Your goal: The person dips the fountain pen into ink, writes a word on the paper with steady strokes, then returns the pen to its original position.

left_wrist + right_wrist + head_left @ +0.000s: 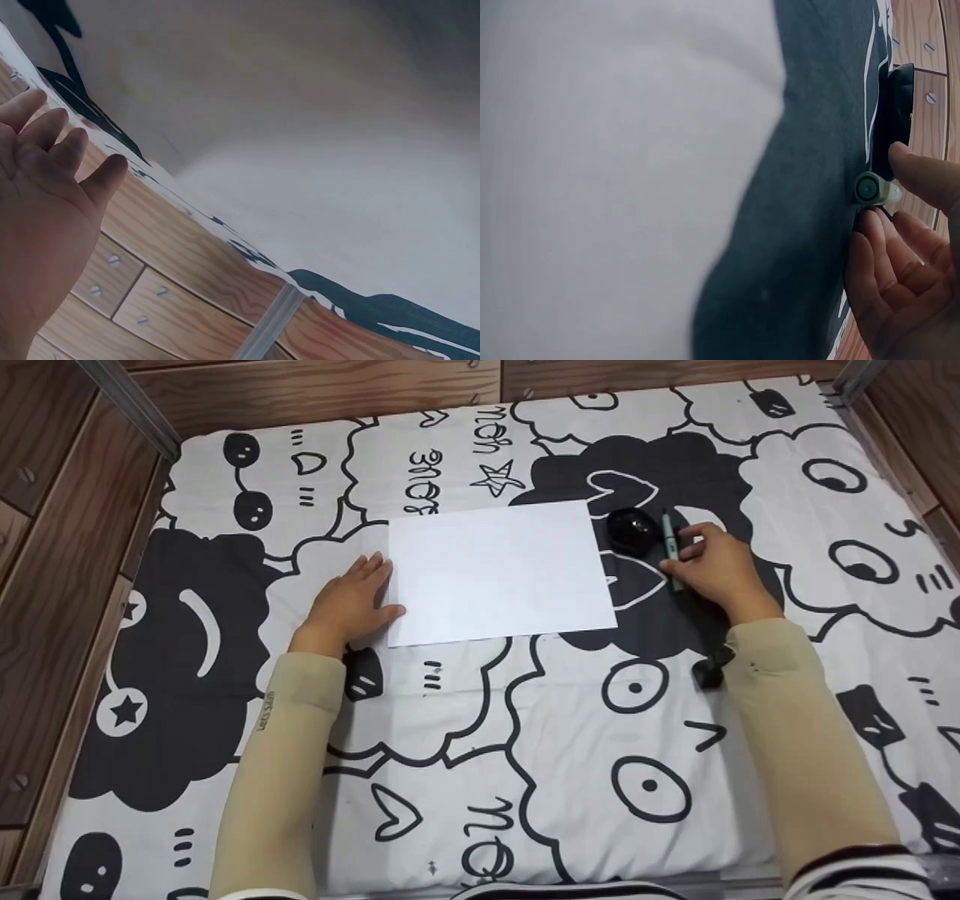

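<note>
A blank white sheet of paper lies on the patterned cloth. My left hand rests flat at the sheet's left edge, its thumb over the border; in the left wrist view the fingers of this hand look straight and loosely spread. To the right of the paper, my right hand pinches a pale green marker between thumb and fingers. The right wrist view shows the marker end-on between the thumb and fingers of that hand. A shiny black rounded object sits just left of the marker.
A black and white cartoon-print cloth covers the surface. Wood-pattern panels border it at the back and sides, with metal posts at the far corners. Beside the right wrist hangs a small black device.
</note>
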{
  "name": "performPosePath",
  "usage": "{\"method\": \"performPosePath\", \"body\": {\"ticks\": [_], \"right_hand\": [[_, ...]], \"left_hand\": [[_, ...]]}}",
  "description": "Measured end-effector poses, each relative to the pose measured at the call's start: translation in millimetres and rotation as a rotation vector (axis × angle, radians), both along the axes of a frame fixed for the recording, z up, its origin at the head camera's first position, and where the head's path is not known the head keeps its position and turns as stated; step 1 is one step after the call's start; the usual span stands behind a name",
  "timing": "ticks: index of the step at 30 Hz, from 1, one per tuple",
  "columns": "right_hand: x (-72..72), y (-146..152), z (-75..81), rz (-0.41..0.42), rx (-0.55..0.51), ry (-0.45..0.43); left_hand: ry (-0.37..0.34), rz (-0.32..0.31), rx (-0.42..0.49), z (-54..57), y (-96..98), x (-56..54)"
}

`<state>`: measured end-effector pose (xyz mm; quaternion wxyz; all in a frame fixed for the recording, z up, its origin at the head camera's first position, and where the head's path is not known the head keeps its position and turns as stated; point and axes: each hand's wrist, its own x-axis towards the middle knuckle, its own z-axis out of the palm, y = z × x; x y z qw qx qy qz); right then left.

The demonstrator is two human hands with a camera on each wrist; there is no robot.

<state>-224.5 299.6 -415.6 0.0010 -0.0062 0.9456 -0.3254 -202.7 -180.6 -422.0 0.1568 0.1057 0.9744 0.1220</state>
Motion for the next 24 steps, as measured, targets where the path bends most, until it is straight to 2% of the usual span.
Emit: {"method": "performPosePath", "body": {"ticks": [9,24], "right_hand": [[0.1,0.3,0.0,-0.004,-0.002,-0.019],[-0.5,2.5,-1.7,-0.002,-0.013,-0.024]], "left_hand": [[-0.031,0.001,0.019,0.0,1.4,0.1],[-0.024,-0.007,0.023,-0.4,0.8,0.8]]}}
